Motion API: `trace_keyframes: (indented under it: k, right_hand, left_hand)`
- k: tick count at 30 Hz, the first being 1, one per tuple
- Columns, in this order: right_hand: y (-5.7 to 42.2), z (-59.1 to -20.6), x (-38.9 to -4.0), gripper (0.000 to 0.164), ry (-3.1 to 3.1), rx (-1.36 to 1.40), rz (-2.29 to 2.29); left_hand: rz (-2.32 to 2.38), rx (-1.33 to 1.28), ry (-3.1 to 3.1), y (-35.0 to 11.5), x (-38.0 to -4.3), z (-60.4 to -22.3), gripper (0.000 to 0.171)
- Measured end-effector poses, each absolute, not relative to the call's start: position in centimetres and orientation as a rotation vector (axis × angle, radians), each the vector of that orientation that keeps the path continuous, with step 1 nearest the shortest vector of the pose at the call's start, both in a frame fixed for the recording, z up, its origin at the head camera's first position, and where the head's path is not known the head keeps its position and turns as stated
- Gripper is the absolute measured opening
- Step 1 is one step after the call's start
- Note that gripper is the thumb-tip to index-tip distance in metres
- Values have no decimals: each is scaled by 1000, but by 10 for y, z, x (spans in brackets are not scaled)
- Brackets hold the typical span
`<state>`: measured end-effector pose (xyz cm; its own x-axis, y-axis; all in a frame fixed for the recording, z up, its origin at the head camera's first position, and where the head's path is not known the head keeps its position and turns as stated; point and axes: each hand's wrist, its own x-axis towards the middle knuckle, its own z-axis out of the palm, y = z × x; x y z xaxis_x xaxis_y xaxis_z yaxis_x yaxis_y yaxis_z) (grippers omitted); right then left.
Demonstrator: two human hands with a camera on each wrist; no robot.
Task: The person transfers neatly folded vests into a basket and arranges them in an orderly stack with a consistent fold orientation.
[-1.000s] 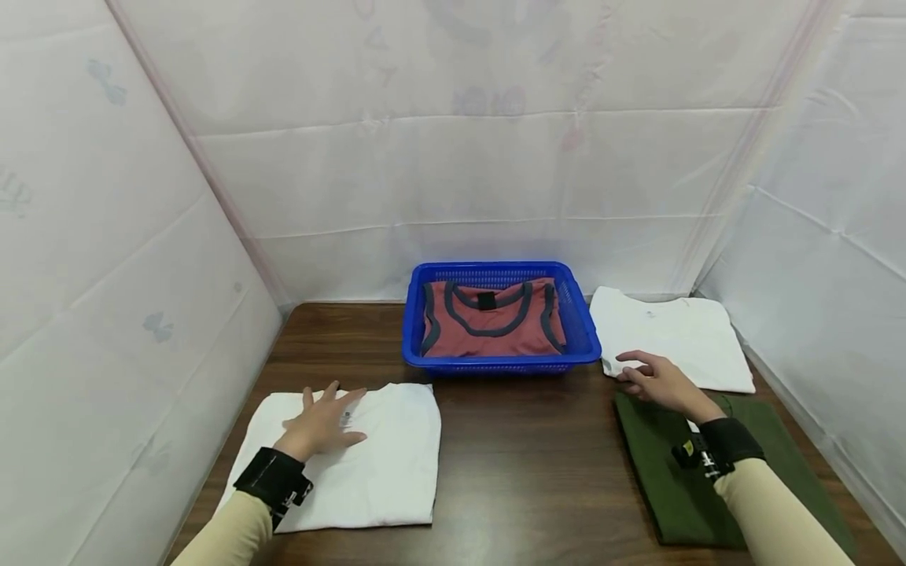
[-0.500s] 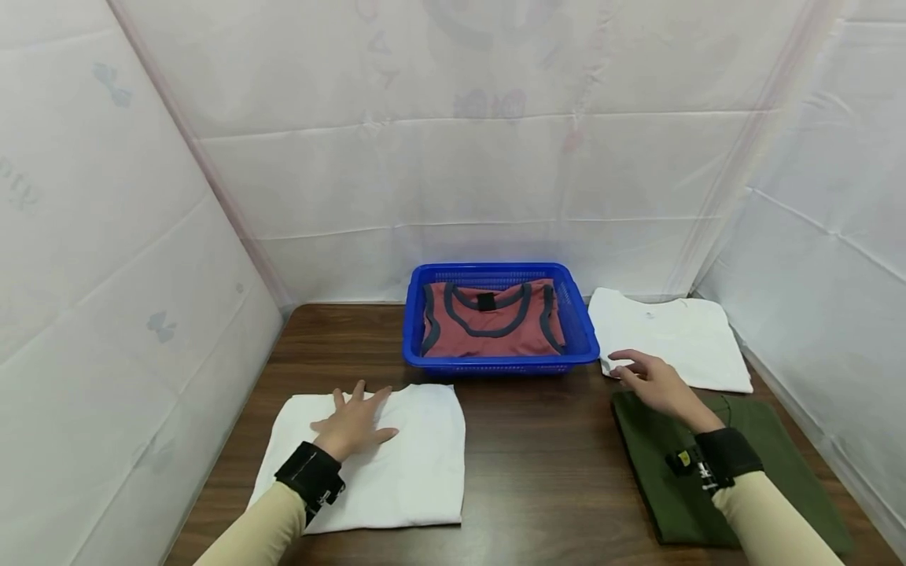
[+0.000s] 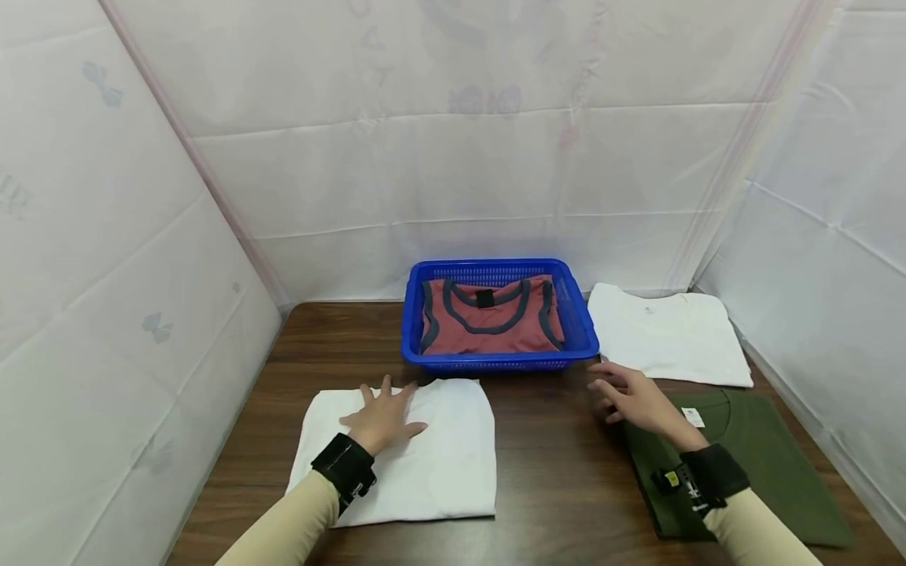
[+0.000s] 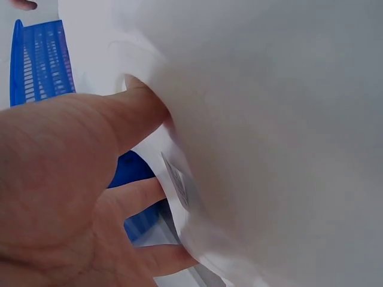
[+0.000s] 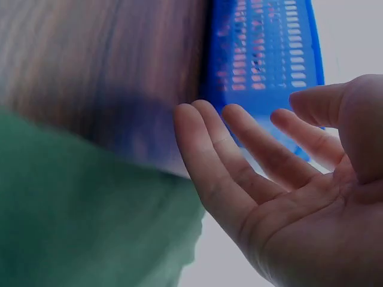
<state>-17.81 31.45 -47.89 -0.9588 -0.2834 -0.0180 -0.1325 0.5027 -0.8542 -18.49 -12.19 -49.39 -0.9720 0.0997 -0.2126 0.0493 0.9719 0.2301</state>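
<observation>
A folded white shirt [image 3: 446, 464] lies at the front left-centre of the table. My left hand [image 3: 385, 420] rests on its upper part with the fingers spread; in the left wrist view the thumb and fingers [image 4: 140, 200] touch the white cloth [image 4: 281, 149] by the neck label. My right hand [image 3: 633, 401] hovers over the table at the left corner of a folded dark green shirt [image 3: 764, 464]. Its fingers [image 5: 263, 143] are loosely bent and hold nothing. Between the hands, farther back, stands a blue basket [image 3: 495, 363] with a folded red shirt [image 3: 488, 330] with grey trim inside.
Another folded white shirt [image 3: 665, 338] lies at the back right, between the basket and the right wall. Brown wooden table [image 3: 552, 472] shows between the two hands. White sheeting [image 3: 495, 173] encloses the back and both sides.
My left hand has slid the front white shirt to the right across the table. The right hand has shifted slightly left and nearer, uncovering the green shirt's label.
</observation>
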Motion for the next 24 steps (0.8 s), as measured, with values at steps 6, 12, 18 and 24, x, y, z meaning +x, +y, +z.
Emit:
trace_keyframes:
  k: [6,12,18,24]
  right_hand:
    - [304,-490,-179,41,2440,-365,-1537]
    - [292,-499,-178,43,2340,-313,-1594]
    - [274,-502,-173,48,2227,-233,-1639]
    - [262,-502,-168,49,2227,-181,-1645]
  left_hand:
    - [325,121,2887,-103,-186,-494,77]
    - [307,154,2907,-86,-184,-494,76]
    - [287,187,2934,-64,-181,-491,76]
    - [293,181,2935,-43,-182,-491,79]
